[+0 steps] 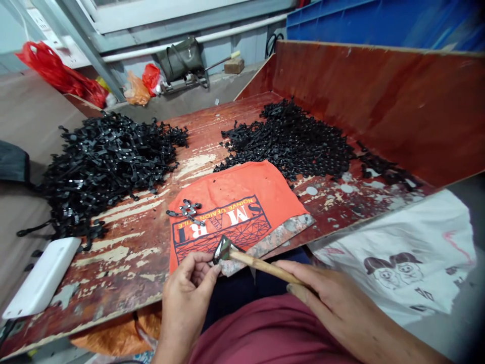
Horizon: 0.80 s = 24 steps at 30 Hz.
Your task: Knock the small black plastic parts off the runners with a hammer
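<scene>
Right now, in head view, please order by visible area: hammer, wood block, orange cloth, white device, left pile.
1. Left pile and orange cloth: too alike to rank
2. White device
3. Hammer, partly hidden
4. Wood block

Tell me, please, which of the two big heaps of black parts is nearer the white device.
The left heap: it spreads beside the white device, while the right heap lies beyond the orange cloth.
</scene>
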Available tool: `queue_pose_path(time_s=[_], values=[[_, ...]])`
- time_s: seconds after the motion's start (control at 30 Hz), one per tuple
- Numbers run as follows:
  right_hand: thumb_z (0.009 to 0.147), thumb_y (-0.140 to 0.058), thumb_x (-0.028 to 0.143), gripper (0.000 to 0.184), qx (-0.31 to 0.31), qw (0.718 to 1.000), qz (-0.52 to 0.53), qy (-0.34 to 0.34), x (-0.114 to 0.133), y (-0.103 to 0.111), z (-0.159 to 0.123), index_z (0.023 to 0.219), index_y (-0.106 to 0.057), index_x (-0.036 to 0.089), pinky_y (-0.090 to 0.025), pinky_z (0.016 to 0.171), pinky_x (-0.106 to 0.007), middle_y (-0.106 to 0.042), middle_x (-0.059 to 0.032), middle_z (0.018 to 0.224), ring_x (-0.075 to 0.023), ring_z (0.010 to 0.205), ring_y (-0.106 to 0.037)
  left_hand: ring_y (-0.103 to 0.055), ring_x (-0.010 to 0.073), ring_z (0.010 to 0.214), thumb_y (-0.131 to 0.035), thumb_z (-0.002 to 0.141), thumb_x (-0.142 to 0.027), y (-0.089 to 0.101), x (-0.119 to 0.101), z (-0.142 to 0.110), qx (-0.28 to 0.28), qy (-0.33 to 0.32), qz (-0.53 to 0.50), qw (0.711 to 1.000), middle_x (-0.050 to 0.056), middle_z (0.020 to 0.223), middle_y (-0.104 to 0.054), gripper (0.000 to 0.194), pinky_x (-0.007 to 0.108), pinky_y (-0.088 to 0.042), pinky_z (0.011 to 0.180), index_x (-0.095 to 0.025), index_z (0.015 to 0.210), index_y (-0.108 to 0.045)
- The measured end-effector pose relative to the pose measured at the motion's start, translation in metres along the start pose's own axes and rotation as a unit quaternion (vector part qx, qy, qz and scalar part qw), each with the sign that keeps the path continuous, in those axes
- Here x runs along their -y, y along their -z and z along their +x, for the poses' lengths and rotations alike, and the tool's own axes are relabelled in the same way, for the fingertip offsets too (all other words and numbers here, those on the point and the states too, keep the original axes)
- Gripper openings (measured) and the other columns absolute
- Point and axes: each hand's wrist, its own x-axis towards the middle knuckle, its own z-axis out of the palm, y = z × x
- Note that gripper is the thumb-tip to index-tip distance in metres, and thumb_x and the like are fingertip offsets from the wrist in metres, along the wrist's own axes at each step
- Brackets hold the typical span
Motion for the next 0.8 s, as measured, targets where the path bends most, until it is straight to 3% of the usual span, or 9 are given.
queue_pose_path(time_s=[0.37, 0.53, 0.8], values=[[0.100, -0.045, 0.023, 0.042, -0.003, 1.000, -0.001, 0.000, 0.005, 0.003, 0.001, 0.139, -0.051, 0.038, -0.053, 0.084, -0.029, -0.072, 0.0016, 0.117, -0.0188, 0.101, -0.068, -0.055, 0.0116, 0.050, -0.068, 0.082, -0.038, -0.003, 0.002, -0.012, -0.050, -0.109, 0.117, 0.986, -0.003, 0.058, -0.063, 0.017, 0.021, -0.044, 0.053, -0.022, 0.085, -0.073], [0.100, -0.045, 0.024, 0.041, -0.008, 1.000, -0.007, 0.005, 0.006, 0.005, -0.002, 0.138, -0.053, 0.036, -0.053, 0.091, -0.033, -0.070, -0.0013, 0.122, -0.0209, 0.107, -0.067, -0.056, 0.0117, 0.051, -0.070, 0.080, -0.039, -0.005, 0.001, -0.012, -0.047, -0.065, 0.094, 0.992, -0.003, 0.060, -0.065, 0.018, 0.021, -0.045, 0.053, -0.022, 0.082, -0.071], [0.102, -0.042, 0.028, 0.036, -0.015, 1.000, -0.018, 0.006, 0.007, 0.002, -0.007, 0.136, -0.053, 0.037, -0.051, 0.098, -0.033, -0.066, 0.0012, 0.129, -0.0183, 0.113, -0.065, -0.063, 0.0134, 0.057, -0.071, 0.076, -0.039, 0.002, -0.001, -0.001, 0.034, 0.003, 0.036, 0.999, 0.001, 0.068, -0.071, 0.021, 0.021, -0.051, 0.056, -0.019, 0.082, -0.069]])
